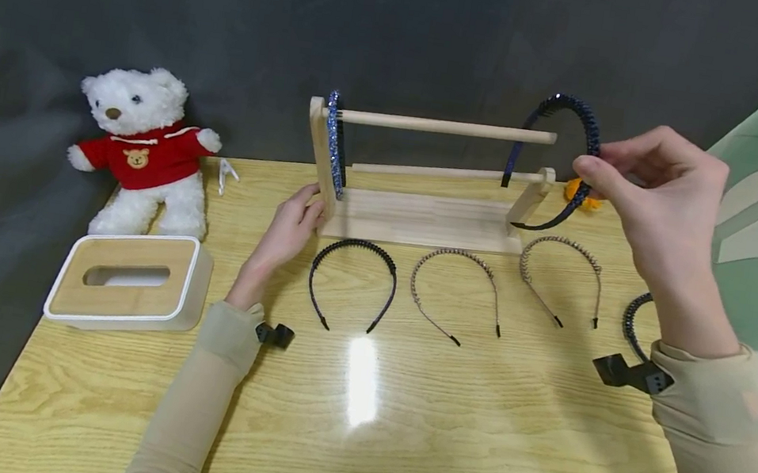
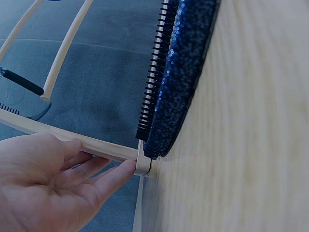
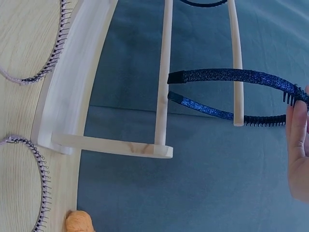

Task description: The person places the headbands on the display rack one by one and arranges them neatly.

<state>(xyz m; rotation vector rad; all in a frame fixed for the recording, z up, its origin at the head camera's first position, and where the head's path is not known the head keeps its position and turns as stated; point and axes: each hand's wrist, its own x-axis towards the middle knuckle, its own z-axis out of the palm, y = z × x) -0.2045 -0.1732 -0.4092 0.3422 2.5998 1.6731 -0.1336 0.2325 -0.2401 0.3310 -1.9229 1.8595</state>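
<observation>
My right hand (image 1: pixel 671 199) pinches a dark blue glittery headband (image 1: pixel 590 128) between thumb and fingers at the right side of a wooden rack (image 1: pixel 424 220). The headband's two ends point toward the rack, and the free end of the upper rod (image 3: pixel 237 63) lies between its arms. With the thumb above and fingers beneath, my left hand (image 1: pixel 286 228) grips the left end of the rack's base. Another blue glittery headband (image 2: pixel 181 82) hangs on the rods against the left upright (image 1: pixel 318 133).
In front of the rack lie a black headband (image 1: pixel 356 243), two pinkish-brown headbands (image 1: pixel 456 253) and a dark one (image 1: pixel 629 321) partly behind my right wrist. A teddy bear (image 1: pixel 159 160) and a tissue box (image 1: pixel 117 314) stand left. An orange object (image 1: pixel 588 200) is behind the held headband.
</observation>
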